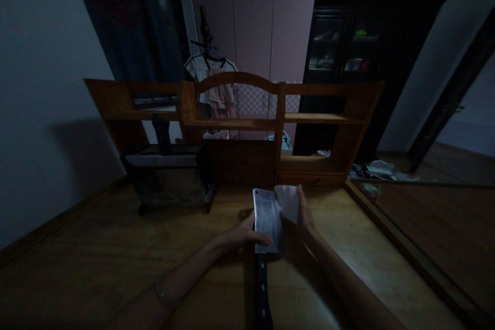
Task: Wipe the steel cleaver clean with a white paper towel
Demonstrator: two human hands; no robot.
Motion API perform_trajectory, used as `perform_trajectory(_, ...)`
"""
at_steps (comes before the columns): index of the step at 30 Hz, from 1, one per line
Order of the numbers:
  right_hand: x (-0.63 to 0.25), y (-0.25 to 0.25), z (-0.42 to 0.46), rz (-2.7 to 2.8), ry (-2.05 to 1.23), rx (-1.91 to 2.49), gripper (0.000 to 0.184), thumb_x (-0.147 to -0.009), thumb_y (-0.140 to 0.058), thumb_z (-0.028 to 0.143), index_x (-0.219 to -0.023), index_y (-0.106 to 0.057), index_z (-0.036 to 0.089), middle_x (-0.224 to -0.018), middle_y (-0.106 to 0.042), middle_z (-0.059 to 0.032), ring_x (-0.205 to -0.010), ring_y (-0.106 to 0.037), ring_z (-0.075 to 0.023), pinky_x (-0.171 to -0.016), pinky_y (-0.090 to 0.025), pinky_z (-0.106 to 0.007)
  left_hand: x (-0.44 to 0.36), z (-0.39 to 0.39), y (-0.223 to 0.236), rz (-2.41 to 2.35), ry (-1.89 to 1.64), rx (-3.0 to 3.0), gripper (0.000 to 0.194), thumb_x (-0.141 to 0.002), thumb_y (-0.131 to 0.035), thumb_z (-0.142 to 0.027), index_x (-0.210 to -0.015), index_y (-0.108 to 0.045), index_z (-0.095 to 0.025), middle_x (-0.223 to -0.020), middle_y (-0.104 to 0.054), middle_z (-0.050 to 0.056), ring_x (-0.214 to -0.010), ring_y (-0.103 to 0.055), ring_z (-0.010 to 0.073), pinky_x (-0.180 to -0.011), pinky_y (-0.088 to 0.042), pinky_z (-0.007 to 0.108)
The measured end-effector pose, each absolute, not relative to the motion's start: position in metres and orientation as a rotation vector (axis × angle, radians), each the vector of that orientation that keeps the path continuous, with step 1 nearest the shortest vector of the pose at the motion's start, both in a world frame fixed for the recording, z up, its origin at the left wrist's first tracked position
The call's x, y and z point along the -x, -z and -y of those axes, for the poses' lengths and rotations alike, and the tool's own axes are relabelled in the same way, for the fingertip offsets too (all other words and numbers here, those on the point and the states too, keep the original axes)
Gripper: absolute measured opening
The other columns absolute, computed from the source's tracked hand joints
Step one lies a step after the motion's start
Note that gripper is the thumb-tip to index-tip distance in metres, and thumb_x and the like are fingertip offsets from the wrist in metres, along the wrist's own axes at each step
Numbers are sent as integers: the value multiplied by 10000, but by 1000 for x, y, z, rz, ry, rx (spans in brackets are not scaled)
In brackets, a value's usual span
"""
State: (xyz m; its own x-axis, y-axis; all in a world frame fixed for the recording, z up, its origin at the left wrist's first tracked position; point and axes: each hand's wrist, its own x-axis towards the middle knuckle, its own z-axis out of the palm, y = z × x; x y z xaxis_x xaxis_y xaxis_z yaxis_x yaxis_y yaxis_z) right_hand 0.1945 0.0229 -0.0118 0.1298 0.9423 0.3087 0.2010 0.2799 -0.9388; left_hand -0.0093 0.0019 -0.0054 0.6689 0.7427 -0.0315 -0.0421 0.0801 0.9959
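A cleaver (267, 219) with a broad grey blade and a black riveted handle (263, 289) lies in front of me, its handle pointing toward me. My left hand (253, 232) grips the blade from the left, with the thumb across its face near the handle. On the other side, my right hand (304, 211) holds a pale, flat piece (286, 202) against or close to the blade's right edge. Whether this piece is paper or cloth I cannot tell. Most fingers of both hands are hidden behind what they hold.
A dark box-like holder (166, 180) with a black handle (161, 131) sticking up stands at the left on the wooden desk (96, 252). A wooden shelf unit (232, 124) runs along the back. Beyond it are pink wardrobes (253, 31) and a dark cabinet (371, 15).
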Motion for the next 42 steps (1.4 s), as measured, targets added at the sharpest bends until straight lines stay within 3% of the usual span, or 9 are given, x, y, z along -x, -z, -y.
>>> perform_trajectory(4,-188,8,-13,1388,-834,1215,586,-837,-470,624,-1006,-685,105,-863,-733,-118,-760,-686,-278,-640,-536,-342,10,-3,7,-610,-645,-1373,765,-611,-799,-183,-1282,-433,-186,-1130,-611,65,-1035,-575,245,-878,-456,364)
perform_trajectory(7,-180,9,-7,1632,-635,1197,493,-922,-395,518,-1225,-606,191,-1106,-699,-88,-1030,-646,-293,-843,-521,-410,10,-5,8,-616,-631,-1369,763,-610,-800,-175,-1278,-429,-176,-1099,-617,64,-1010,-583,234,-876,-454,365)
perform_trajectory(10,-177,14,-8,1837,-492,1126,477,-971,-313,427,-1414,-406,273,-1455,-443,-32,-1345,-398,-245,-1098,-329,-460,9,-6,8,-625,-618,-1369,794,-602,-807,-174,-1290,-409,-176,-1060,-625,55,-976,-592,224,-851,-463,356)
perform_trajectory(12,-178,17,-11,1933,-434,1107,489,-979,-295,406,-1439,-364,252,-1517,-329,-34,-1402,-287,-223,-1152,-237,-459,9,-6,8,-610,-618,-1366,849,-598,-813,-175,-1325,-375,-196,-1079,-619,52,-992,-588,224,-857,-461,354)
perform_trajectory(18,-174,13,-9,2045,-365,1118,507,-988,-270,416,-1463,-308,244,-1537,-280,-39,-1428,-206,-205,-1177,-178,-456,9,-6,10,-550,-567,-1393,929,-613,-816,-188,-1392,-312,-203,-1126,-606,72,-1049,-573,251,-904,-453,397)
perform_trajectory(22,-166,4,-3,2149,-318,1090,526,-993,-264,397,-1493,-206,245,-1566,-177,-20,-1444,-132,-184,-1188,-159,-419,9,-7,12,-510,-576,-1450,997,-606,-824,-181,-1432,-267,-221,-1270,-544,96,-1171,-510,282,-999,-397,442)
perform_trajectory(29,-162,-1,0,2227,-274,1065,517,-1004,-239,354,-1499,-101,299,-1576,-109,11,-1452,-50,-193,-1183,-98,-475,7,-6,9,-495,-622,-1538,1008,-595,-831,-194,-1436,-277,-220,-1416,-428,111,-1297,-400,300,-1071,-330,467)
perform_trajectory(36,-161,-6,4,2304,-371,992,495,-1005,-232,377,-1490,-152,314,-1572,-138,13,-1453,-74,-193,-1181,-90,-479,7,-7,11,-608,-662,-1498,832,-585,-797,-142,-1332,-431,-180,-1308,-530,102,-1223,-465,320,-1016,-379,468)
perform_trajectory(42,-159,-10,10,2316,-515,920,481,-1003,-227,384,-1479,-212,313,-1556,-212,25,-1448,-118,-186,-1185,-118,-446,1,-14,21,-591,-836,-1401,639,-592,-729,-76,-1199,-546,-151,-1189,-595,92,-1150,-520,281,-996,-403,407)
